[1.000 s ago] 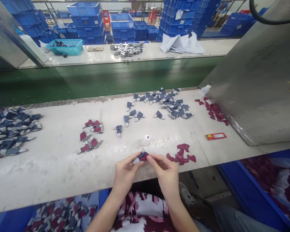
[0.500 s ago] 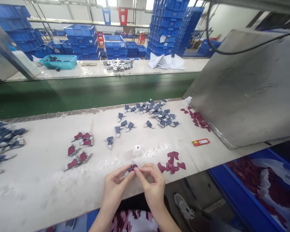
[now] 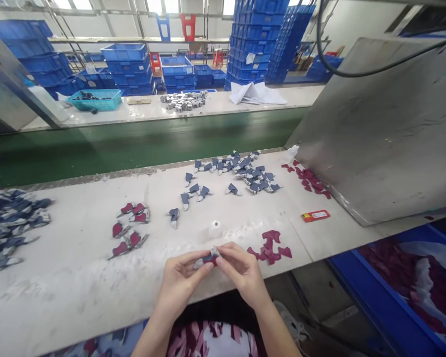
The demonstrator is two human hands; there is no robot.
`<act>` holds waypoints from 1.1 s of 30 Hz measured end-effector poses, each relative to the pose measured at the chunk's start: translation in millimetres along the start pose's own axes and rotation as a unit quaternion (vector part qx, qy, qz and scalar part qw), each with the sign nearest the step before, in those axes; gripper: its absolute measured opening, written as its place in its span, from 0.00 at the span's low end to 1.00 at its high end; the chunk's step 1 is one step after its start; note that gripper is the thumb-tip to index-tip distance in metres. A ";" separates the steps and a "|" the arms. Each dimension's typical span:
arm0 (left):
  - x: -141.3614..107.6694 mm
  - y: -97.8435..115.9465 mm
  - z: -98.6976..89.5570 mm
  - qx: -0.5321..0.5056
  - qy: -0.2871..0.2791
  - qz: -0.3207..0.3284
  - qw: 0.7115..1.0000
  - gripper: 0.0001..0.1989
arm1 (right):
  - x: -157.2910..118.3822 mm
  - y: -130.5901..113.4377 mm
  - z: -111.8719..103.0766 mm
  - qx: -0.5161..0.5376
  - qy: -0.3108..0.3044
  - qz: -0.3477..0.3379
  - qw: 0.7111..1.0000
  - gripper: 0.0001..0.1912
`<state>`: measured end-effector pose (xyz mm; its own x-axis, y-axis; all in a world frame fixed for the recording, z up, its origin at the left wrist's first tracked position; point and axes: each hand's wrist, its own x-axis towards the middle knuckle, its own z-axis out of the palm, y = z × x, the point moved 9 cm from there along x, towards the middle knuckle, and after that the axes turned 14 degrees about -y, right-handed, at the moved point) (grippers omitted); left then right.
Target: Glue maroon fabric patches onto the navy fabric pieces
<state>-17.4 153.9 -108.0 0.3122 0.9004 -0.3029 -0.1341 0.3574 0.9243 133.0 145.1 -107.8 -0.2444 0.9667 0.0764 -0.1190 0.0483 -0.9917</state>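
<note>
Fabric piece [image 3: 209, 258], maroon and grey, lay long axis crosswise, clamped between fingers [image 3: 225, 259] of left hand [image 3: 180, 282] and right hand [image 3: 241, 272].

A factory floor: stacked blue plastic crates [image 3: 250, 44] stand at twelve o'clock beyond a long green conveyor belt [image 3: 144, 141].

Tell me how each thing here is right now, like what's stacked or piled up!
left hand, pinching the small piece
right hand, pinching the same piece
small blue-and-maroon piece, held between both hands
maroon pieces, loose in a heap on the bench
blue crates, stacked
metal panel, tilted
blue bin, filled with maroon pieces
</note>
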 end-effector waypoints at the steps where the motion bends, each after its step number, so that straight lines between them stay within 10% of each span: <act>1: 1.0 -0.7 1.1 0.004 -0.008 -0.004 1.000 0.14 | -0.6 0.0 -1.4 0.004 0.004 -0.002 1.000 0.10; 33: -6.0 0.6 6.9 -0.005 0.008 -0.006 1.000 0.14 | -8.9 -3.2 0.7 0.016 0.088 -0.016 0.996 0.07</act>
<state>-12.9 147.0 -104.0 0.2980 0.9002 -0.3175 -0.1405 0.3704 0.9182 134.9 136.2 -105.2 -0.0670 0.9941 0.0857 -0.1562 0.0744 -0.9849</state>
